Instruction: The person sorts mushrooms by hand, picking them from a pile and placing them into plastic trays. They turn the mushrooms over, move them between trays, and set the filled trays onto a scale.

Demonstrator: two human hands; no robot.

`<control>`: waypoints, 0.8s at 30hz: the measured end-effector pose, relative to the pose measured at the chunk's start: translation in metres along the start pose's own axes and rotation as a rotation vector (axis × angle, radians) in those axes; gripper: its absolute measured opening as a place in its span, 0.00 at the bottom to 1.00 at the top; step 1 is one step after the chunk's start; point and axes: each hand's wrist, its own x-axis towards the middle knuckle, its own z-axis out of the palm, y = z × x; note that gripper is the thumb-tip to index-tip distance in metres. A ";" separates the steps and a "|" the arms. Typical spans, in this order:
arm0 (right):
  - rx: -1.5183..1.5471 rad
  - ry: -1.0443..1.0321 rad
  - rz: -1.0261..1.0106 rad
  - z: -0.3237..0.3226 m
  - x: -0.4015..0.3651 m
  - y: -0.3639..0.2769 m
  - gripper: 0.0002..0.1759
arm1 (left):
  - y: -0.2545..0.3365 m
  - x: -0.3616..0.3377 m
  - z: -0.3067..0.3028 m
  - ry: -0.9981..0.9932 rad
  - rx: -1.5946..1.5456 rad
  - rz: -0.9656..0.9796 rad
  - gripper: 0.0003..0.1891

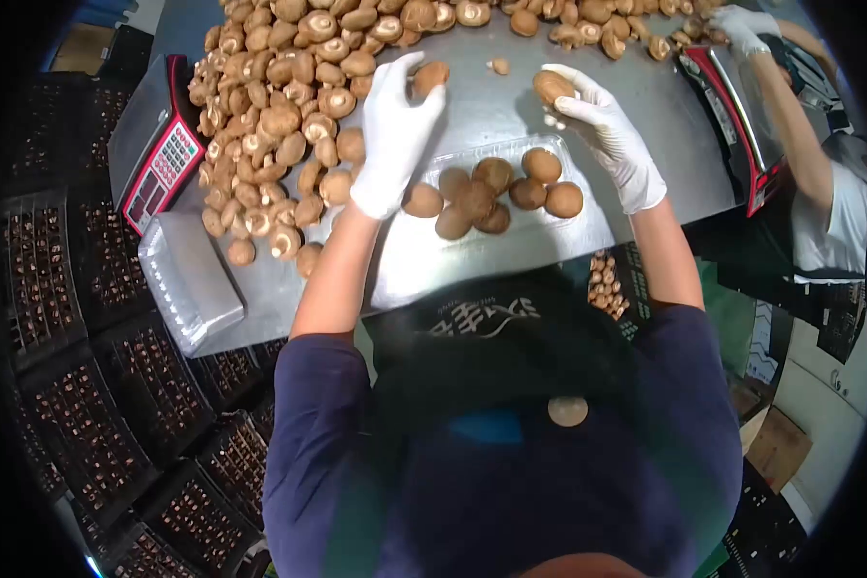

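My left hand (402, 120), in a white glove, is closed around a brown mushroom (432, 79) at the right edge of the big mushroom pile (289, 96). Opposite it, my right hand (595, 120), gloved the same way, grips another mushroom (553, 87) between thumb and fingers. Below and between the hands lies a clear plastic tray (549, 231) on the metal table. Several mushrooms (475, 200) sit in it, caps up, clustered at the middle and right. One mushroom (422, 200) rests at the tray's left side, near my left wrist. A small mushroom piece (498, 66) lies between the hands.
A red scale with a keypad (169, 159) stands left, beside a stack of clear trays (193, 279). Another scale (732, 125) is at the right, where a co-worker's gloved hand (742, 27) touches mushrooms. Black crates of mushrooms (82, 433) fill the floor at left.
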 end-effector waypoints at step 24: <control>-1.004 0.596 -0.224 0.013 -0.111 0.050 0.22 | -0.019 -0.174 -0.052 -0.111 0.016 -0.185 0.22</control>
